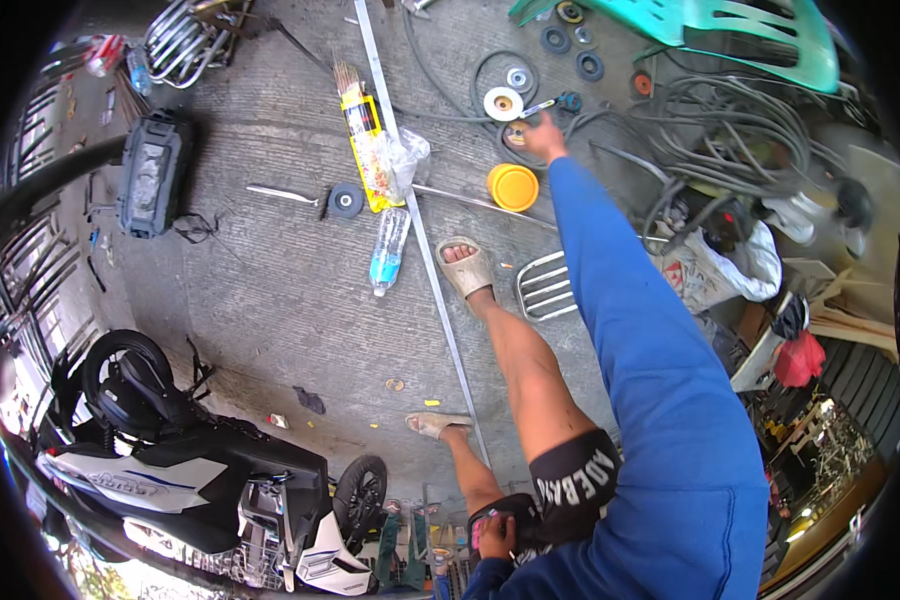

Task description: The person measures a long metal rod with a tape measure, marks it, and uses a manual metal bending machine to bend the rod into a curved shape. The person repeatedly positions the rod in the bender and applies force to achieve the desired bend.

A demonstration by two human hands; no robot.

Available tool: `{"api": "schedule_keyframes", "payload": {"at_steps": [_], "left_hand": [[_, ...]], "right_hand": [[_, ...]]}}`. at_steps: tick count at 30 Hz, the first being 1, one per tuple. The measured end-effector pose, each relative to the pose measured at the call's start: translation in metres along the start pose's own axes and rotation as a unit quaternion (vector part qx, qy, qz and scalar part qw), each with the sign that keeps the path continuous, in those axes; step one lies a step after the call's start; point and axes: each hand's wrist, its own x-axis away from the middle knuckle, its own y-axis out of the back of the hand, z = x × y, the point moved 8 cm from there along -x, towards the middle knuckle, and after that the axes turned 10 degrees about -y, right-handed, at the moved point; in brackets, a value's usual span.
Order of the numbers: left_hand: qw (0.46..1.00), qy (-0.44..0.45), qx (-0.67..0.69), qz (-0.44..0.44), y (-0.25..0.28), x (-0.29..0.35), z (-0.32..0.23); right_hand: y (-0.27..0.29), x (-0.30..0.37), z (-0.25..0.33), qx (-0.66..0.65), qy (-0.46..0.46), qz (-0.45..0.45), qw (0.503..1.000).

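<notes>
Nearest, low in the view, the left hand (pixel 497 537) rests at the lap with its fingers curled by a dark and pink item (pixel 480 525); whether it grips that item I cannot tell. The right arm, in a long blue sleeve (pixel 635 320), stretches forward past a metal rack (pixel 547 288) and a round yellow container (pixel 513 187). At its end, the right hand (pixel 544 138) has its fingers partly bent at the edge of a tan disc (pixel 515 135); whether they pinch it cannot be told. The tan disc is small, round and darker toward its middle, lying on the floor (pixel 260 290) just below a white disc (pixel 504 104) with a tan centre. Beyond are a silver disc (pixel 519 79) and two dark discs (pixel 572 52).

The floor is grey, ridged concrete, crossed by a long metal bar (pixel 448 330). Left of the bar lie a bottle (pixel 388 255) with blue at its lower end and a yellow packet (pixel 362 130) of thin rods. A white and black motorcycle (pixel 170 480) stands at lower left, a dark case (pixel 153 175) farther up; coiled cables (pixel 740 130) and a green plastic chair (pixel 760 35) fill the far right.
</notes>
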Motion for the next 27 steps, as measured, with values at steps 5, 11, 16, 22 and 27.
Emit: {"api": "schedule_keyframes", "payload": {"at_steps": [5,11,16,22,27], "left_hand": [[0.998,0.061,0.012,0.006,0.004,-0.02,-0.01],[0.996,0.085,0.028,0.01,0.016,-0.03,-0.023],[0.997,0.052,0.015,-0.046,0.037,-0.018,-0.036],[0.982,-0.03,-0.026,-0.184,0.104,0.016,-0.086],[0.895,-0.233,-0.064,-0.374,0.191,0.122,-0.135]], "right_hand": [[-0.059,-0.113,0.014,0.201,0.07,0.001,0.977],[-0.055,-0.108,0.012,0.083,-0.001,-0.033,0.996],[0.008,-0.007,0.023,-0.141,0.07,-0.205,0.966],[0.013,0.292,0.036,-0.015,0.262,0.302,0.917],[0.101,0.71,-0.003,0.165,0.387,0.701,0.576]]}}
